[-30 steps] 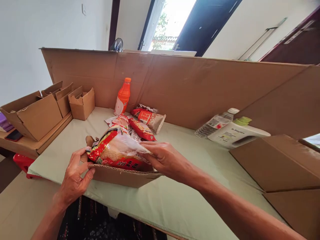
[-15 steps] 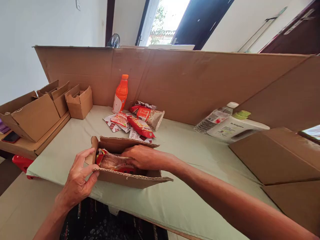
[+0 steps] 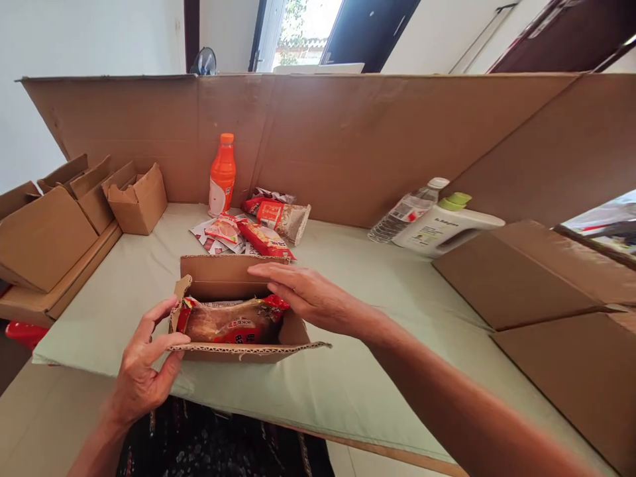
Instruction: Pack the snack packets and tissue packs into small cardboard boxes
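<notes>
In the head view an open cardboard box (image 3: pixel 233 356) stands near the table's front edge. Inside it lies a clear and red food packet (image 3: pixel 223 322), its wrapper printed with dark characters. My left hand (image 3: pixel 146 364) grips the box's left end, thumb at the front wall and fingers by the end flap. Over the box's right end hovers my right hand (image 3: pixel 311 298), empty, with fingers stretched out flat above the packet's red tip. Behind the box lies a pile of snack packets, among them a red packet (image 3: pixel 268 240) and a red and beige bag (image 3: pixel 288 220).
An orange drink bottle (image 3: pixel 222 175) stands behind the packets. Cardboard boxes line the left, including a small box (image 3: pixel 138 199). To the right, a clear bottle (image 3: pixel 410 209) and a white jug (image 3: pixel 442 228) lean near larger cartons (image 3: pixel 517 271). A tall cardboard panel (image 3: pixel 348 146) closes the back.
My right hand has come up out of the box and let go of the packet, its fingers now straight. The packet shows more fully. The view has shifted slightly.
</notes>
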`<action>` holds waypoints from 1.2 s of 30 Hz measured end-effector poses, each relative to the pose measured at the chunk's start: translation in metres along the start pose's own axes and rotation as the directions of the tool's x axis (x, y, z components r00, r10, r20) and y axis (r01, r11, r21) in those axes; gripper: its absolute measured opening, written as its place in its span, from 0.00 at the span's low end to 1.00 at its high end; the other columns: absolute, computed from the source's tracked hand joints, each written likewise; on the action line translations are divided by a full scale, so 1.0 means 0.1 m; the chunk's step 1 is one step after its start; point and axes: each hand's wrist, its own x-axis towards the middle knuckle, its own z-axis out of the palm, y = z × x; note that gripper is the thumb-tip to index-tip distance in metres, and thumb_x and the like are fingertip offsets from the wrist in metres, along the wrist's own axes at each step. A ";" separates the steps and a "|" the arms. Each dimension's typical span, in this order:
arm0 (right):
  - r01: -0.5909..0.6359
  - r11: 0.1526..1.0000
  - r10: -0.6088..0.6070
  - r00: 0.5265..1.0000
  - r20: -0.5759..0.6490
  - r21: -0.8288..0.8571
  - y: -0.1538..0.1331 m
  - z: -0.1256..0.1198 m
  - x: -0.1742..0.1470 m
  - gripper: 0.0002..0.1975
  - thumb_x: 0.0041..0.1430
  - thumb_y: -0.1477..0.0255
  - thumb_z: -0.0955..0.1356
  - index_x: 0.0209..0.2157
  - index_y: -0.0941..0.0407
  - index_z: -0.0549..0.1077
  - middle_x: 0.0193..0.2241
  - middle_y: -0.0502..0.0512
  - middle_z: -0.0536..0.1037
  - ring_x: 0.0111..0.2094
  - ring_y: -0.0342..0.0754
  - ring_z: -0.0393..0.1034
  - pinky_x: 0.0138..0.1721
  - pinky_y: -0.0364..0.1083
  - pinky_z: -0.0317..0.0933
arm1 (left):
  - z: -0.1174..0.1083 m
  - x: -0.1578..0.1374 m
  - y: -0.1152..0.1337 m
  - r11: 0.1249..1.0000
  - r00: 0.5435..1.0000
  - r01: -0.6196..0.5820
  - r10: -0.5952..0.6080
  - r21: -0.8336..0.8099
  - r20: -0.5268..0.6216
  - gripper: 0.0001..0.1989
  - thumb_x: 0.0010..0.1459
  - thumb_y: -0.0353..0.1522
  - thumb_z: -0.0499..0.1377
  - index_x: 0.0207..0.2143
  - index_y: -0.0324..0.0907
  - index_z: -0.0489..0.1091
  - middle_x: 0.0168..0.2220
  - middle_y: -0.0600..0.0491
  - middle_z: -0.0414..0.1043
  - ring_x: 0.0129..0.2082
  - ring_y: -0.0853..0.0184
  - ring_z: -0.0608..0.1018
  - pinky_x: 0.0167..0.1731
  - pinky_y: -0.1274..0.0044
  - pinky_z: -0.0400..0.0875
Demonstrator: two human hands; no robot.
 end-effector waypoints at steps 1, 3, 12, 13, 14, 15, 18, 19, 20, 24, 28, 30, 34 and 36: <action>-0.010 1.000 0.010 1.000 0.007 0.014 0.02 0.01 -0.02 0.22 0.70 0.72 0.58 0.58 0.55 0.75 0.56 0.57 0.80 0.56 0.53 0.75 0.57 0.54 0.71 | -0.01 0.01 0.00 1.000 1.000 -0.005 0.005 0.000 0.026 0.13 0.65 0.21 0.56 0.45 0.45 0.75 0.68 0.44 0.62 0.64 0.58 0.72 0.59 0.68 0.73; -0.039 0.998 0.039 0.999 0.001 0.043 0.05 0.02 -0.07 0.21 0.71 0.72 0.58 0.57 0.52 0.76 0.53 0.56 0.81 0.54 0.52 0.77 0.55 0.52 0.72 | -0.03 0.02 0.01 1.000 0.997 -0.020 0.020 -0.002 0.071 0.14 0.66 0.22 0.55 0.47 0.45 0.74 0.66 0.43 0.66 0.63 0.58 0.73 0.58 0.67 0.74; -0.004 0.991 0.041 0.957 -0.286 0.130 0.09 -0.03 -0.31 0.16 0.69 0.64 0.66 0.54 0.48 0.78 0.59 0.59 0.77 0.59 0.58 0.72 0.61 0.60 0.66 | 0.13 0.09 -0.04 0.982 0.989 0.144 -0.145 0.126 0.004 0.26 0.70 0.32 0.56 0.68 0.47 0.58 0.53 0.46 0.78 0.54 0.58 0.79 0.54 0.66 0.76; -0.011 0.994 0.045 0.948 -0.316 0.109 0.09 -0.03 -0.32 0.18 0.69 0.62 0.67 0.58 0.48 0.76 0.62 0.60 0.73 0.63 0.59 0.68 0.63 0.62 0.64 | 0.16 0.09 -0.04 0.978 0.988 0.153 -0.150 0.143 -0.027 0.26 0.70 0.33 0.56 0.68 0.47 0.58 0.54 0.46 0.76 0.53 0.58 0.79 0.53 0.67 0.77; -0.017 0.996 0.045 0.943 -0.330 0.086 0.09 -0.02 -0.33 0.22 0.69 0.61 0.67 0.61 0.48 0.72 0.65 0.61 0.70 0.65 0.60 0.65 0.64 0.63 0.61 | 0.18 0.10 -0.03 0.976 0.988 0.149 -0.142 0.159 -0.056 0.26 0.70 0.32 0.57 0.68 0.47 0.58 0.55 0.46 0.74 0.54 0.59 0.78 0.53 0.67 0.77; -0.014 0.998 0.035 0.946 -0.324 0.068 0.10 -0.01 -0.34 0.25 0.68 0.60 0.67 0.64 0.49 0.69 0.66 0.62 0.69 0.66 0.61 0.63 0.65 0.63 0.60 | 0.20 0.11 -0.02 0.975 0.989 0.136 -0.123 0.177 -0.082 0.26 0.70 0.31 0.57 0.68 0.48 0.58 0.55 0.46 0.72 0.55 0.59 0.77 0.54 0.68 0.76; 0.047 0.998 -0.037 0.981 -0.191 0.046 0.15 0.11 -0.38 0.27 0.69 0.58 0.67 0.65 0.51 0.67 0.61 0.64 0.74 0.61 0.59 0.69 0.60 0.61 0.66 | 0.24 0.14 0.02 0.963 0.988 0.095 -0.060 0.252 -0.143 0.25 0.68 0.27 0.59 0.64 0.49 0.63 0.57 0.46 0.66 0.56 0.60 0.74 0.55 0.67 0.74; 0.069 0.997 -0.063 0.986 -0.156 0.033 0.16 0.17 -0.39 0.25 0.70 0.59 0.66 0.64 0.52 0.68 0.58 0.64 0.77 0.58 0.59 0.72 0.57 0.60 0.67 | 0.25 0.16 0.03 0.956 0.986 0.092 -0.049 0.278 -0.156 0.24 0.67 0.26 0.60 0.63 0.49 0.64 0.59 0.45 0.63 0.57 0.59 0.73 0.56 0.67 0.74; 0.085 0.996 -0.082 0.987 -0.141 0.013 0.17 0.23 -0.41 0.23 0.70 0.60 0.66 0.62 0.53 0.70 0.56 0.64 0.78 0.56 0.59 0.73 0.56 0.60 0.68 | 0.25 0.17 0.03 0.950 0.986 0.093 -0.045 0.298 -0.163 0.24 0.66 0.26 0.61 0.62 0.48 0.65 0.61 0.44 0.61 0.58 0.58 0.72 0.56 0.65 0.73; 0.098 0.993 -0.110 0.969 -0.221 -0.063 0.17 0.45 -0.47 0.21 0.71 0.64 0.65 0.62 0.54 0.69 0.58 0.65 0.77 0.56 0.59 0.72 0.55 0.61 0.67 | 0.25 0.19 0.01 0.936 0.979 0.105 -0.036 0.337 -0.203 0.28 0.63 0.26 0.64 0.64 0.49 0.63 0.68 0.42 0.52 0.64 0.52 0.67 0.59 0.60 0.69; 0.097 0.993 -0.111 0.961 -0.255 -0.064 0.17 0.54 -0.50 0.19 0.71 0.66 0.64 0.61 0.52 0.70 0.57 0.63 0.77 0.56 0.58 0.72 0.54 0.60 0.67 | 0.27 0.18 -0.04 0.959 0.984 0.091 -0.045 0.270 -0.171 0.31 0.65 0.26 0.61 0.68 0.46 0.58 0.61 0.43 0.65 0.60 0.57 0.72 0.59 0.63 0.72; 0.067 0.996 -0.079 0.962 -0.263 -0.055 0.16 0.51 -0.50 0.18 0.71 0.66 0.64 0.59 0.53 0.72 0.56 0.63 0.78 0.55 0.58 0.73 0.53 0.60 0.69 | 0.31 0.15 -0.06 0.969 0.981 0.100 -0.058 0.226 -0.184 0.30 0.66 0.26 0.59 0.68 0.45 0.58 0.58 0.44 0.69 0.59 0.59 0.74 0.58 0.66 0.72; 0.007 0.999 -0.015 0.977 -0.211 -0.034 0.15 0.35 -0.42 0.17 0.71 0.64 0.64 0.56 0.54 0.76 0.55 0.63 0.79 0.54 0.57 0.74 0.53 0.57 0.71 | 0.41 0.05 -0.09 0.978 0.955 0.144 -0.096 0.153 -0.282 0.31 0.65 0.26 0.60 0.68 0.45 0.59 0.61 0.44 0.67 0.62 0.59 0.71 0.62 0.66 0.68; 0.005 0.999 -0.014 0.985 -0.173 -0.054 0.16 0.26 -0.33 0.17 0.70 0.64 0.65 0.55 0.54 0.77 0.57 0.63 0.77 0.55 0.58 0.74 0.54 0.57 0.70 | 0.46 0.00 -0.09 0.978 0.946 0.189 -0.157 0.088 -0.284 0.32 0.65 0.28 0.59 0.69 0.45 0.57 0.63 0.43 0.64 0.63 0.57 0.70 0.63 0.64 0.67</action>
